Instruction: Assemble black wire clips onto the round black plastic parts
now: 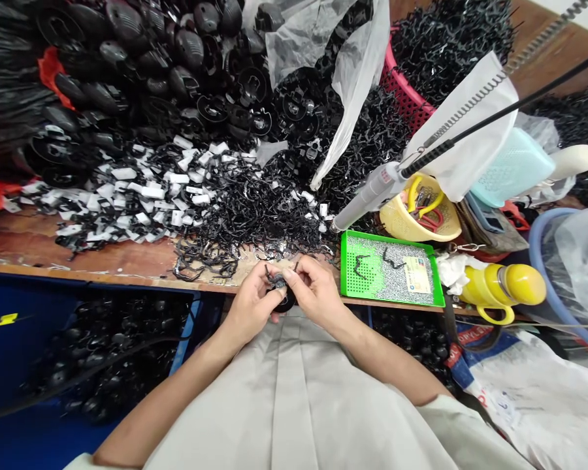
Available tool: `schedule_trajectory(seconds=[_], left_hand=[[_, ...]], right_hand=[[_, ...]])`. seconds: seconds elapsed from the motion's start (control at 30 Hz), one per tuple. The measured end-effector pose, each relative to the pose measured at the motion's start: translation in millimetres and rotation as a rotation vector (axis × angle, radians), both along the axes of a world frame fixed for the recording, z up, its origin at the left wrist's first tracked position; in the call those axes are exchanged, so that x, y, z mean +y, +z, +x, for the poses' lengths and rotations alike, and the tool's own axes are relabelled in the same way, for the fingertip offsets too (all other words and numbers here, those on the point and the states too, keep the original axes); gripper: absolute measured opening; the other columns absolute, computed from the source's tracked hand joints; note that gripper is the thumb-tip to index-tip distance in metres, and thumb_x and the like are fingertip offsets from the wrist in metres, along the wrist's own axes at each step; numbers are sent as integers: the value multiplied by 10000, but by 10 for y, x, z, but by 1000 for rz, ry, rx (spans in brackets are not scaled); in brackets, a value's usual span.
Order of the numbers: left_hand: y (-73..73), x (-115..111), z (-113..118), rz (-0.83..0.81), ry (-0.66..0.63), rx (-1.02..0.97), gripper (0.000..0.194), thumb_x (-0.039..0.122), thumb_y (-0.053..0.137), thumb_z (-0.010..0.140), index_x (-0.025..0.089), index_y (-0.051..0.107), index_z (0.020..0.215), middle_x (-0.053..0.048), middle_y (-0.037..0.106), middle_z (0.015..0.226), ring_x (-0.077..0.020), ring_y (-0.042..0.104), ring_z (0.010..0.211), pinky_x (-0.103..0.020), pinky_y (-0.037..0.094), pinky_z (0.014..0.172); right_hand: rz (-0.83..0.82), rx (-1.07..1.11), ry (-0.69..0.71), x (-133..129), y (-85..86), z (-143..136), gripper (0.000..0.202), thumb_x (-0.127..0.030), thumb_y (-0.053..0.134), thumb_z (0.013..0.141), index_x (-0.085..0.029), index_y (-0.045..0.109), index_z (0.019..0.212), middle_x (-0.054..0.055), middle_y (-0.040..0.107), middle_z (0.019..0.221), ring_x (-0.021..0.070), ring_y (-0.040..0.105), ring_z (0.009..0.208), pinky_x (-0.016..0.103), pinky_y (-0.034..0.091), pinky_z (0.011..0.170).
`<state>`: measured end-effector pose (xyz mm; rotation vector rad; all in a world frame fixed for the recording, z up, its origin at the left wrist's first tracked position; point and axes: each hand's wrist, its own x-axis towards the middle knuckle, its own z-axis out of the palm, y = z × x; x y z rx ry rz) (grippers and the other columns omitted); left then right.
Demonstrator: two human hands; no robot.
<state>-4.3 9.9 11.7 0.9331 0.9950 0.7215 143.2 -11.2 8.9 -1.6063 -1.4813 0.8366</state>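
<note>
Both hands meet at the table's front edge, near the centre of the head view. My left hand [255, 301] is closed, with thumb and fingers pinching a small black part [277, 281]. My right hand [315, 292] is closed on the same part from the other side, thumb tip against it. A rounded black piece [287, 301] shows just below the fingertips; where it joins the small part is hidden by the fingers. Beyond the hands lies a pile of thin black parts [255, 209], with white pieces [151, 189] to its left.
A green tray [343, 267] of tiny silvery pieces is right of the hands. A grey hanging tool [367, 196] slants above it. Farther right are a cream basket [396, 225] and yellow bottle [494, 284]. Black shells [191, 49] are heaped behind; a blue bin [10, 365] stands lower left.
</note>
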Motion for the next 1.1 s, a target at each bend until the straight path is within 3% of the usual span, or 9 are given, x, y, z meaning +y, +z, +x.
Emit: schedule_trajectory(seconds=[0.2, 0.33, 0.43, 0.57, 0.7, 0.8, 0.93, 1.0, 1.1], left_hand=[[-62, -1, -70, 4, -11, 15, 177, 382, 598, 805, 223, 621, 880, -16, 561, 756, -155, 532, 598, -216, 431, 354], [-94, 27, -38, 31, 7, 96, 150, 345, 586, 804, 221, 655, 854, -2, 559, 656, -134, 484, 482, -217, 374, 324], [-122, 68, -6, 4, 14, 85, 250, 334, 594, 794, 225, 675, 1004, -32, 661, 801, -158, 556, 565, -211, 383, 344], [-171, 122, -7, -16, 1, 63, 314, 410, 606, 808, 220, 650, 1055, -66, 692, 974, -177, 599, 670, -211, 415, 381], [-148, 87, 35, 60, -35, 99, 291, 471, 584, 843, 244, 636, 1018, -68, 675, 1069, -184, 602, 735, -213, 432, 406], [-41, 24, 113, 227, -73, 123, 241, 425, 536, 898, 257, 621, 1049, -74, 607, 1297, -237, 612, 1031, -265, 533, 601], [75, -11, 149, 496, -82, 58, 187, 324, 485, 944, 235, 616, 1042, -89, 610, 1288, -245, 524, 1246, -408, 410, 1053], [64, 3, 99, 507, -27, 104, 190, 333, 483, 944, 233, 616, 1036, -82, 637, 1140, -225, 579, 1119, -381, 469, 982], [-9, 48, -18, 292, 107, 129, 217, 414, 506, 918, 245, 587, 1026, -40, 574, 967, -165, 583, 774, -266, 532, 563]], right_hand=[[-34, 37, 5, -42, -44, -12, 318, -384, 550, 899, -218, 408, 668, -46, 417, 631, 111, 404, 598, 252, 308, 569], [-123, 137, 97, -28, -53, 66, 314, -438, 561, 895, -219, 478, 686, -55, 445, 598, 104, 421, 562, 234, 320, 530], [-73, 118, 55, -23, -15, 366, 231, -441, 567, 894, -221, 615, 841, -21, 585, 738, 121, 514, 653, 241, 401, 598], [17, -190, -266, -89, -56, 1012, 254, -378, 609, 853, -205, 630, 1038, 24, 592, 841, 152, 527, 690, 294, 446, 667], [-102, -376, -237, -180, -115, 1294, 125, -294, 582, 844, -187, 645, 847, 49, 603, 811, 187, 546, 729, 351, 448, 730], [-78, -115, -252, -159, 14, 1057, 170, -357, 580, 869, -196, 631, 848, 37, 618, 775, 169, 546, 685, 325, 455, 681], [-247, 491, 87, -4, 243, 515, 252, -453, 669, 817, -214, 604, 862, -22, 578, 681, 112, 505, 565, 249, 430, 546], [-295, 649, 100, 66, 261, 302, 286, -486, 665, 816, -224, 583, 898, -44, 558, 664, 91, 479, 509, 223, 404, 491], [-239, 607, 57, 109, 156, 103, 287, -483, 589, 879, -248, 579, 1043, -20, 615, 748, 109, 558, 566, 235, 455, 523]])
